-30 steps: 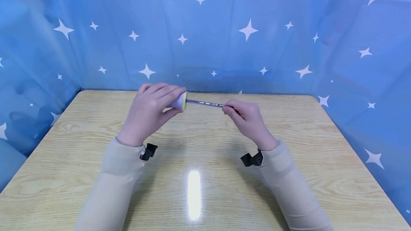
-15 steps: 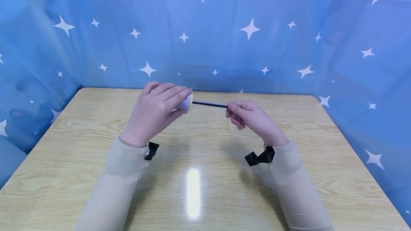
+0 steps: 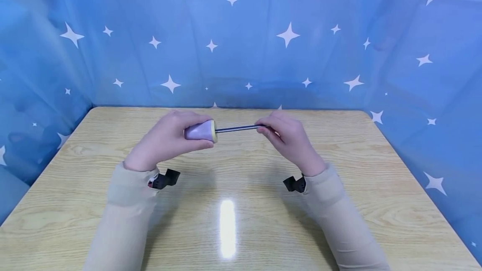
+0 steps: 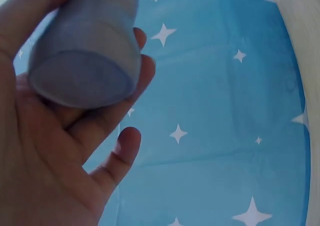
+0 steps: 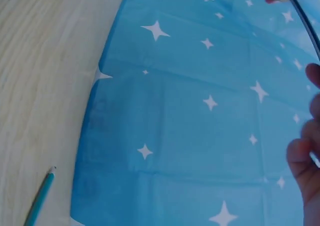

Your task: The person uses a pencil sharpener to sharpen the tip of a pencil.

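Pale beige sleeves (image 3: 122,221) end in plain cuffs (image 3: 132,185), well behind the fingers (image 3: 192,118). Angular black mounts (image 3: 165,180) jut out at each cuff.

Lilac object (image 4: 85,51) in left hand (image 4: 50,151)

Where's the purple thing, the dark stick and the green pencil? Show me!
Purple thing (image 3: 199,131): head view, middle of its side.
Dark stick (image 3: 237,129): head view, middle of its bare length.
Green pencil (image 5: 40,198): right wrist view, on its shaft.
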`<state>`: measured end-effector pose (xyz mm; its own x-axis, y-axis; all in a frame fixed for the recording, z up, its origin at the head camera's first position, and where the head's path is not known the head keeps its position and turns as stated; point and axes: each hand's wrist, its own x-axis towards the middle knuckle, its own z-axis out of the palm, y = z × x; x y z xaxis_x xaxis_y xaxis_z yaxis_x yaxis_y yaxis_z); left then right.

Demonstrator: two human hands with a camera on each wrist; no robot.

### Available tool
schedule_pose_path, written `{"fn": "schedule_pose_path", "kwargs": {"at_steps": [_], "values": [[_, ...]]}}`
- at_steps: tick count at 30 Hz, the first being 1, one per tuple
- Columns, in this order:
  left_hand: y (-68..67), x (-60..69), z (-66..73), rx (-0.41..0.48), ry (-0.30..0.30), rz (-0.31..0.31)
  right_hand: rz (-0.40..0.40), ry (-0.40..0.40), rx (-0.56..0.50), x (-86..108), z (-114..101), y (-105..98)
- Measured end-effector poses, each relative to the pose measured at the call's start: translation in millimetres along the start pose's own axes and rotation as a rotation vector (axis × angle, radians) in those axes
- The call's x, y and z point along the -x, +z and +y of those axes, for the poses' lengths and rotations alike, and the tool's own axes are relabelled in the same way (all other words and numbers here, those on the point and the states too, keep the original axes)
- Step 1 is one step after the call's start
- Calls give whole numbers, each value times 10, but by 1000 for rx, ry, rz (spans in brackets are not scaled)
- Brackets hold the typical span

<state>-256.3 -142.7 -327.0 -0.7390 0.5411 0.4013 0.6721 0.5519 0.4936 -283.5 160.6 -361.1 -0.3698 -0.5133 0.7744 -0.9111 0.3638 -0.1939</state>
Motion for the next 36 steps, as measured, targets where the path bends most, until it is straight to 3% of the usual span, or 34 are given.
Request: {"fn": "schedule_pose_path", "kwargs": {"at_steps": [3, 7, 15, 17, 22, 24, 27, 29, 32, 34, 36], "values": [[26, -14, -4, -35, 38, 22, -6, 28, -8, 20, -1, 31], [76, -28, 4, -161, 83, 117, -16, 124, -8, 27, -14, 50], [121, -33, 35, -414, 196, 278, -112, 476, -134, -10, -60, 73], [120, -35, 44, -459, 231, 322, -164, 597, -241, -29, -68, 66], [158, -69, 93, -574, 320, 390, -302, 955, -693, -38, -20, -36], [180, -85, 118, -608, 350, 406, -342, 1022, -854, -25, 22, -91], [206, -100, 147, -632, 372, 429, -386, 1023, -945, -8, 70, -149], [221, -107, 152, -640, 369, 429, -396, 1001, -868, 4, 76, -168], [257, -122, 136, -630, 330, 401, -355, 866, -534, -3, 26, -153], [278, -125, 117, -611, 283, 371, -291, 687, -268, -15, -20, -105], [294, -123, 95, -591, 236, 347, -198, 457, -31, -31, -53, -29]]}}
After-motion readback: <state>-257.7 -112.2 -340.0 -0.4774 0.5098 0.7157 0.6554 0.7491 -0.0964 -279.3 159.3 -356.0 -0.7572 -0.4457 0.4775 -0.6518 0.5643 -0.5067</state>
